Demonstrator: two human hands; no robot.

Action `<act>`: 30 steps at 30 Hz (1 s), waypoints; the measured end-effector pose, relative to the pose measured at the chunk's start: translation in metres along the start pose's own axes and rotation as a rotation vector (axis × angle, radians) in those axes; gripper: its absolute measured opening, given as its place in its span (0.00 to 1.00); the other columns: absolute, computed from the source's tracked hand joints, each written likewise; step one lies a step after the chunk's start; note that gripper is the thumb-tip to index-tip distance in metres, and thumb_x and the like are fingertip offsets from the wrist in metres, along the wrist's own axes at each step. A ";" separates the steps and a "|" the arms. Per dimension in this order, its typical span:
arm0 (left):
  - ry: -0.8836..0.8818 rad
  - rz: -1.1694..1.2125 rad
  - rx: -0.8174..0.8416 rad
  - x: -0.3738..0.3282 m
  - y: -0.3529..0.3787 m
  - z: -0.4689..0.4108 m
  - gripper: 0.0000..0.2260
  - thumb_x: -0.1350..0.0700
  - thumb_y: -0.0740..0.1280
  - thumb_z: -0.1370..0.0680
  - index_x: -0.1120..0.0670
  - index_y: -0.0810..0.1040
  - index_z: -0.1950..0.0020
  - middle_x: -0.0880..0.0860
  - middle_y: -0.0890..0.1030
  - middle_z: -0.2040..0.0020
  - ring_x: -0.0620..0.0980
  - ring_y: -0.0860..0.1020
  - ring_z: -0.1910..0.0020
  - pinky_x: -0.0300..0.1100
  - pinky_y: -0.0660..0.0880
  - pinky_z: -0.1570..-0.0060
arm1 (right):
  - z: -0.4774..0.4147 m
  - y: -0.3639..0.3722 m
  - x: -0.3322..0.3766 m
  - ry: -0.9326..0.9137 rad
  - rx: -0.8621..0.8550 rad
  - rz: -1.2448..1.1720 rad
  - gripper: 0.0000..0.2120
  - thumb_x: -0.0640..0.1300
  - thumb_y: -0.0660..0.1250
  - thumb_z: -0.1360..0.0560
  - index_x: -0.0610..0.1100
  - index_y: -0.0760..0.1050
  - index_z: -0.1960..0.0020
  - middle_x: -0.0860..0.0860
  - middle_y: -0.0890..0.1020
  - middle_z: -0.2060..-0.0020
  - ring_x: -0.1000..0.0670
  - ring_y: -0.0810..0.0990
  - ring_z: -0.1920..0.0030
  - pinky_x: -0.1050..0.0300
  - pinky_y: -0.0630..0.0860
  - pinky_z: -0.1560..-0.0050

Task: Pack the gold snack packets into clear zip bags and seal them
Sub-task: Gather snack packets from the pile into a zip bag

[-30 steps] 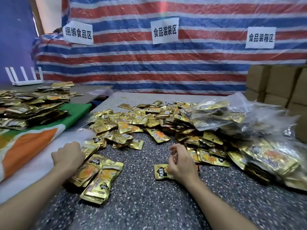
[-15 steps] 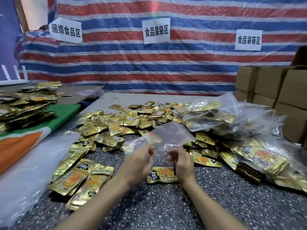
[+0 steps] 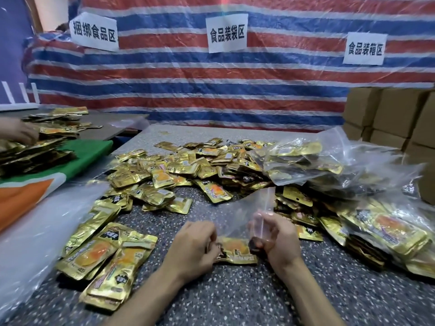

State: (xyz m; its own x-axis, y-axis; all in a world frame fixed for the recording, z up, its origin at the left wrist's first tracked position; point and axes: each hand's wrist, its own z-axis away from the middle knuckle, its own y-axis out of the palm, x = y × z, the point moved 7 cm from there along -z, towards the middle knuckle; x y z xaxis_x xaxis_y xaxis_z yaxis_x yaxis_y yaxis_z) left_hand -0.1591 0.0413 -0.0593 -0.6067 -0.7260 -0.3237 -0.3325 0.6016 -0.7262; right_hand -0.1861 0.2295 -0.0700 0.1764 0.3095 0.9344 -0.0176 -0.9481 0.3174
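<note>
Clear zip bag [image 3: 242, 208] is held up on the near side of the packet heap [image 3: 188, 165]. The left hand [image 3: 190, 243] and right hand [image 3: 275, 236] pinch its lower edge with curled fingers, probably to work the mouth open, though the film blurs there. A single gold packet [image 3: 235, 250] lies nearer than the heap, ready to load.

Lower centre, a packet [image 3: 235, 251] lies on the counter [image 3: 235, 292] with both ends covered by hands. The left hand [image 3: 191, 243] curls over its own fingertips, so what they pinch cannot be told. The right hand [image 3: 274, 238] grips a clear bag [image 3: 244, 208]; the film hazes its fingers, and the bag's edges are blurred. Another hand [image 3: 16, 134] is cut off at the left edge. Boxes [image 3: 395, 118] run off the right edge.
</note>
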 end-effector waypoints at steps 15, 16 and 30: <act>-0.240 0.731 0.247 -0.005 0.014 -0.033 0.12 0.46 0.68 0.26 0.54 0.80 0.61 0.45 0.77 0.67 0.40 0.73 0.65 0.35 0.68 0.63 | 0.026 0.048 -0.005 -0.179 0.229 0.421 0.14 0.46 0.75 0.31 0.47 0.74 0.71 0.51 0.74 0.75 0.55 0.71 0.72 0.61 0.68 0.70; -0.238 0.772 0.256 -0.005 0.013 -0.039 0.10 0.50 0.68 0.25 0.55 0.80 0.61 0.45 0.77 0.66 0.42 0.74 0.65 0.35 0.69 0.63 | 0.025 0.044 -0.003 -0.182 0.186 0.413 0.17 0.46 0.76 0.29 0.47 0.72 0.71 0.50 0.73 0.76 0.53 0.71 0.72 0.59 0.67 0.71; -0.446 0.854 -0.049 0.015 0.002 -0.026 0.12 0.56 0.64 0.31 0.53 0.73 0.76 0.50 0.72 0.78 0.47 0.70 0.77 0.37 0.68 0.73 | 0.011 0.009 0.007 -0.022 -0.269 0.373 0.27 0.58 0.74 0.27 0.36 0.72 0.70 0.43 0.73 0.73 0.46 0.71 0.69 0.44 0.73 0.64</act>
State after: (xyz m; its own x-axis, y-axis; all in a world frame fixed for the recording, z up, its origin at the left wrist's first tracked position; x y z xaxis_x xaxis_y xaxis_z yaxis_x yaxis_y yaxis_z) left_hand -0.1876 0.0399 -0.0501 -0.3310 -0.0908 -0.9392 0.0579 0.9915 -0.1162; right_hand -0.1739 0.2222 -0.0628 0.1301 -0.0537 0.9900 -0.3381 -0.9411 -0.0066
